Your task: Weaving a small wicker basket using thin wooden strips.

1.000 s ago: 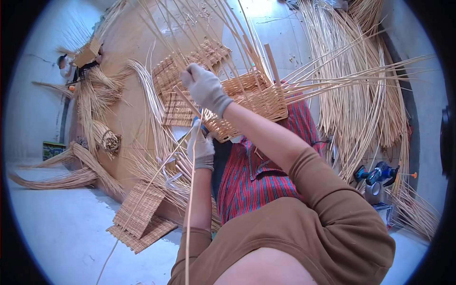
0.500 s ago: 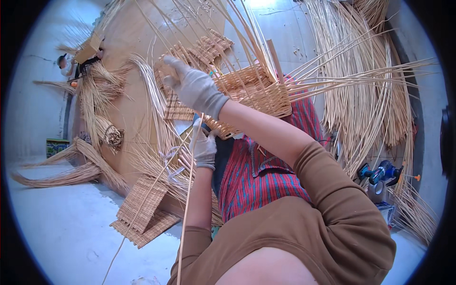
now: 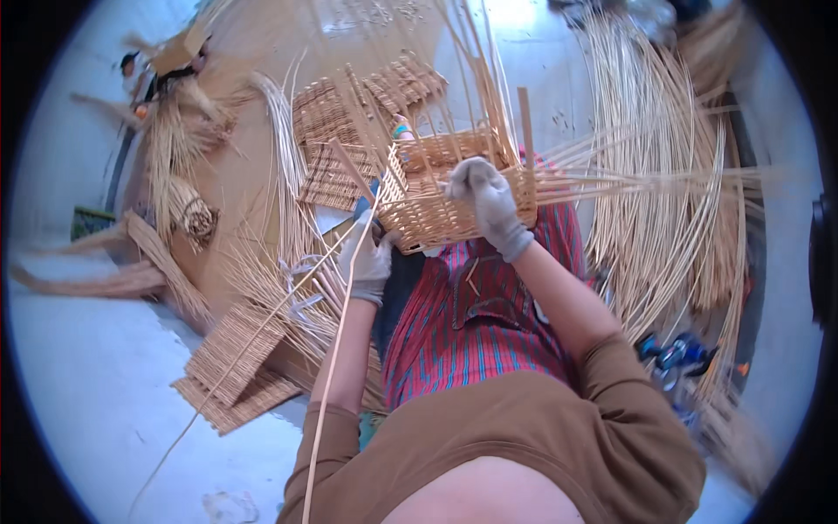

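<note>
A half-woven wicker basket [image 3: 419, 229] rests on my lap, with long unwoven canes standing up and spreading out to the right. My left hand [image 3: 368, 266], in a pale glove, is closed at the basket's left front corner. Two long loose canes [image 3: 336, 362] run from there down past my left forearm. My right hand [image 3: 491, 205], gloved too, is in front of the basket's front wall near its right side, its fingers bent together. Whatever lies between those fingers is hidden. A flat wooden stick [image 3: 351, 173] leans at the left corner, and another stick [image 3: 525, 127] rises at the right.
Woven panels [image 3: 336, 175] lie on the floor beyond the basket, and more panels [image 3: 236, 354] at the left. A large spread of canes [image 3: 672, 166] covers the right side. A cordless power tool [image 3: 681, 354] lies at the lower right. A person [image 3: 133, 77] is far left.
My right hand has swung from the raised spot left of the basket to its front wall on the right, and its fingers have drawn together. My left hand stays at the corner.
</note>
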`<state>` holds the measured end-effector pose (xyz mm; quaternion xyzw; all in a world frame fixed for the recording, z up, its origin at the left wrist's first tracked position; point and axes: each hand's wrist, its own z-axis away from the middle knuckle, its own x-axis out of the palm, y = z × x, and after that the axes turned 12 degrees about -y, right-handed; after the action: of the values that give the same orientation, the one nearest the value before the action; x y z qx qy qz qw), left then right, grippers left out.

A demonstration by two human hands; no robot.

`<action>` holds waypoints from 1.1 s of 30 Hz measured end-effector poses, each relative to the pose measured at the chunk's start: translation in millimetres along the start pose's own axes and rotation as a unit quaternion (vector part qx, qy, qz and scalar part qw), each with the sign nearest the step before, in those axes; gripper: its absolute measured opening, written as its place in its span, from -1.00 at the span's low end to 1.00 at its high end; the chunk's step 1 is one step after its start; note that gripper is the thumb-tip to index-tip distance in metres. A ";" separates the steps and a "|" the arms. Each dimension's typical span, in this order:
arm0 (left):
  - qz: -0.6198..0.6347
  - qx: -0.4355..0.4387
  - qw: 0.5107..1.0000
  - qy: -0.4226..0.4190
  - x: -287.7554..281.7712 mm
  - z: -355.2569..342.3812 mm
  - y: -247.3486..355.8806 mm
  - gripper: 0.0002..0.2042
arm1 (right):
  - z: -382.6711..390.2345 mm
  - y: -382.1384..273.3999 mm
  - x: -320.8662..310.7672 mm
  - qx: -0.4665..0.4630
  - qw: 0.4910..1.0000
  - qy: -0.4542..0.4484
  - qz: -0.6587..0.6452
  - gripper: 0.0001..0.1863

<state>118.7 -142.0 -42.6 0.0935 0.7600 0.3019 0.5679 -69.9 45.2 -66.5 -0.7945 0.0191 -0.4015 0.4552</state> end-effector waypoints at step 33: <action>-0.142 -0.013 0.981 -0.134 79.5 -55.5 131.7 -0.26 | 52.3 -127.8 25.0 0.014 0.828 0.312 0.466 -0.67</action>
<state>14.4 -17.6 -22.7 0.0171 0.6785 0.2131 0.7028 -61.6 147.1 29.6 -0.5171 0.5223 -0.3686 0.5692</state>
